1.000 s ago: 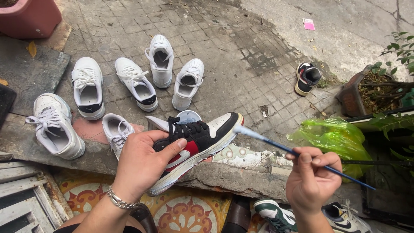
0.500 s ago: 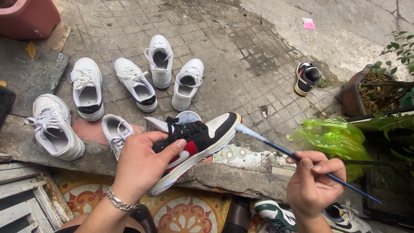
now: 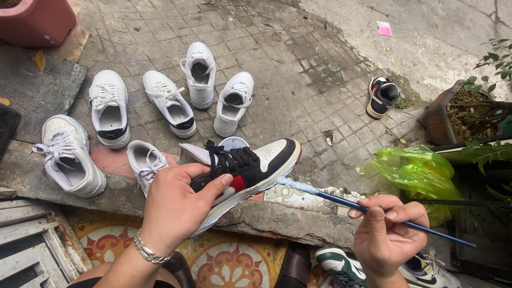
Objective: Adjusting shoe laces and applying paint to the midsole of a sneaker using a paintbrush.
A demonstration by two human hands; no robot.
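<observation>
My left hand (image 3: 173, 205) grips a black, white and red sneaker (image 3: 250, 165) around its heel and holds it tilted, toe pointing right. My right hand (image 3: 386, 234) pinches a thin blue-handled brush (image 3: 373, 212) whose pale, paste-covered tip (image 3: 292, 184) sits just below the sneaker's toe edge, close to the sole. A silver bracelet (image 3: 146, 252) circles my left wrist.
Several white sneakers (image 3: 109, 109) lie on the paved ground beyond. A lone black and white shoe (image 3: 383, 96) sits to the right. A green plastic bag (image 3: 413, 173), potted plants (image 3: 464, 112), a pink pot (image 3: 37, 21) and more shoes (image 3: 341, 264) near my feet surround me.
The brush tip has slid down and left along the sneaker's toe edge. My right hand has shifted slightly with it. The left hand keeps the shoe still.
</observation>
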